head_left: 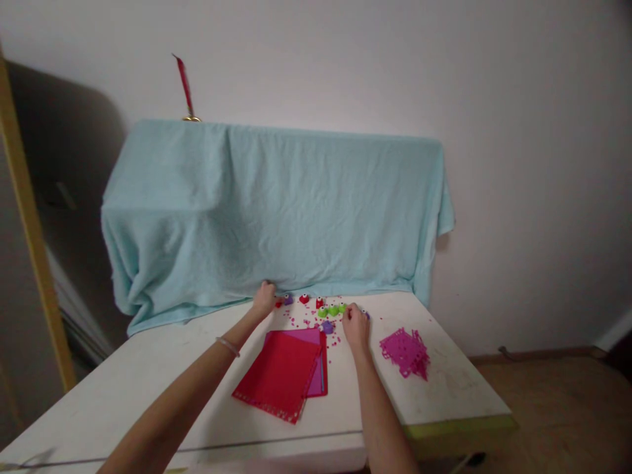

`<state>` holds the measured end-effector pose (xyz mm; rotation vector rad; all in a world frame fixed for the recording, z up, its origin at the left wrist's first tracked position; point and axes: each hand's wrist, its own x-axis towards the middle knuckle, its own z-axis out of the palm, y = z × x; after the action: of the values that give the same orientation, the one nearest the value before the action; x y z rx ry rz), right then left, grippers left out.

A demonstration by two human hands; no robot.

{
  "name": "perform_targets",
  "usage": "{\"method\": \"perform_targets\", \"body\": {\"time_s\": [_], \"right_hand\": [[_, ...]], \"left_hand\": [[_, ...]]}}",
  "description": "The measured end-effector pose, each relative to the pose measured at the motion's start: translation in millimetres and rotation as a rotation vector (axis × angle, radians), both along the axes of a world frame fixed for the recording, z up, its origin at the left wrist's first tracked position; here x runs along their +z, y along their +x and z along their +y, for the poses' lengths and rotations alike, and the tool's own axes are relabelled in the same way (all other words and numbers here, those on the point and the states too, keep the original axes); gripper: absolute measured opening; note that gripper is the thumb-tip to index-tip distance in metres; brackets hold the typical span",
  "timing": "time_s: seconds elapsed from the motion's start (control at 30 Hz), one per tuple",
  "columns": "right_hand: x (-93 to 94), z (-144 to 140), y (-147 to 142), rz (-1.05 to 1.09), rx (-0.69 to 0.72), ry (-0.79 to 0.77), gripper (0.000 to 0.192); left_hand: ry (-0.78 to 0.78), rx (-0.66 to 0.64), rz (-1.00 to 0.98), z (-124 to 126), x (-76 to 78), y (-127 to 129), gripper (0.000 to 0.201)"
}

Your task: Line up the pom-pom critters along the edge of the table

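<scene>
My left hand (265, 298) is closed at the back of the table by the cloth; a small red punch (278, 304) shows beside it, and I cannot tell if the fingers grip it. My right hand (355, 322) is closed too, with its fingertips hidden. Near it are a purple punch (366, 315) and several lime-green punches (333, 310). Between my hands stand two red punches (304, 299) and another purple punch (326, 327). Bits of pink confetti (297, 322) lie scattered around. Closer to me, a red sheet (281, 372) with a hole-punched edge overlaps a magenta sheet (315, 385).
A pile of perforated magenta paper scraps (405, 353) lies at the right of the white table (197, 359). Light-blue cloth (316, 210) drapes over something along the wall. A red ribbon (184, 82) hangs above it. Yellow-edged framing (34, 243) rises at far left.
</scene>
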<state>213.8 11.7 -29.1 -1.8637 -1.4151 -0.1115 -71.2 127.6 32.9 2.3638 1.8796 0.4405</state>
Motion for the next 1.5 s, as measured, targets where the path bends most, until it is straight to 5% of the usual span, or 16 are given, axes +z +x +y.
{"method": "perform_targets", "body": {"time_s": [0.07,0.17,0.3,0.4,0.53,0.67,0.77,0.87,1.1,1.33,1.5], "right_hand": [[0.2,0,0,-0.006,-0.005,-0.006,0.017],[-0.3,1,-1,-0.009,0.001,-0.020,0.016],[-2.4,2,1,0.000,0.007,-0.017,0.015],[-4.0,2,2,0.006,0.019,-0.001,0.016],[-4.7,3,3,0.015,0.005,-0.005,0.017],[-4.1,3,3,0.001,-0.001,0.007,0.016],[-3.3,2,2,-0.012,0.008,0.009,0.015],[-2.3,1,1,-0.018,0.007,0.006,0.015],[0.8,-2,-1,-0.013,0.008,-0.002,0.016],[2.4,-2,-2,0.000,-0.001,-0.033,0.015],[3.0,-2,-1,-0.002,0.000,-0.031,0.015]], "left_hand": [[0.200,0.011,0.017,-11,7.5,13,0.025],[0.384,-0.167,-0.002,-28,15.7,45,0.027],[0.151,-0.550,-0.033,-50,3.6,93,0.040],[0.077,-0.655,0.015,-63,-18.4,113,0.040],[0.016,-0.648,-0.004,-70,-33.7,118,0.027],[0.060,-0.566,-0.070,-59,-14.6,102,0.023],[0.061,-0.479,-0.075,-36,7.8,71,0.034],[-0.110,-0.357,0.131,-11,21.2,27,0.032],[-0.247,-0.180,0.326,7,12.6,-35,0.026],[0.011,-0.073,0.272,-11,9.7,-4,0.036],[0.114,-0.392,0.092,-36,6.5,71,0.041]]}}
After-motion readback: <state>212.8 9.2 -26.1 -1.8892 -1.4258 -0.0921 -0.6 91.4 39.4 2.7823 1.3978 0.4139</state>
